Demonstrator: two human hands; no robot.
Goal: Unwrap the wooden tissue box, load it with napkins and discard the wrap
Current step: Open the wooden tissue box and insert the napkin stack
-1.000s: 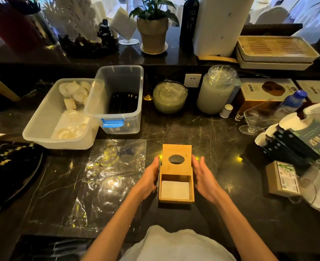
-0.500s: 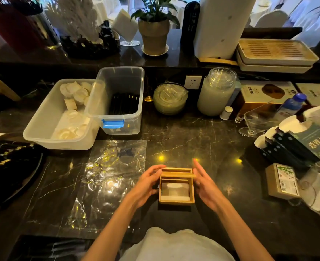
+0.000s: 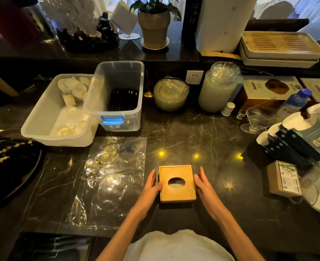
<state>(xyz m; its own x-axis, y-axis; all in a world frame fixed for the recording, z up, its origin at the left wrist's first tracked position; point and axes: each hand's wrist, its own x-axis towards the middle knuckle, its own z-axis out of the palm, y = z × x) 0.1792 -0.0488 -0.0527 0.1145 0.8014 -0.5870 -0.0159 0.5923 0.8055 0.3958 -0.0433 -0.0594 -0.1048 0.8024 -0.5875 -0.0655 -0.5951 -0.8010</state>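
Note:
The wooden tissue box (image 3: 176, 194) stands on the dark marble counter near me, its lid down with the oval hole on top. Something pale shows through the hole. My left hand (image 3: 152, 183) lies against the box's left side with fingers straight, the thumb touching the lid's edge. My right hand (image 3: 203, 183) is flat along the right side, fingers straight. The clear plastic wrap (image 3: 110, 178) lies spread flat on the counter to the left of the box.
Two plastic tubs (image 3: 61, 113) (image 3: 120, 95) stand at the back left. A stack of glass plates (image 3: 171, 94) and a glass jar (image 3: 219, 87) stand behind. Napkin packs and a small carton (image 3: 283, 178) crowd the right. A dark tray (image 3: 10, 162) sits at the far left.
The lid, upright a second ago with white napkins showing inside, has come down flat and now covers the box. Both hands have stayed at the box's sides.

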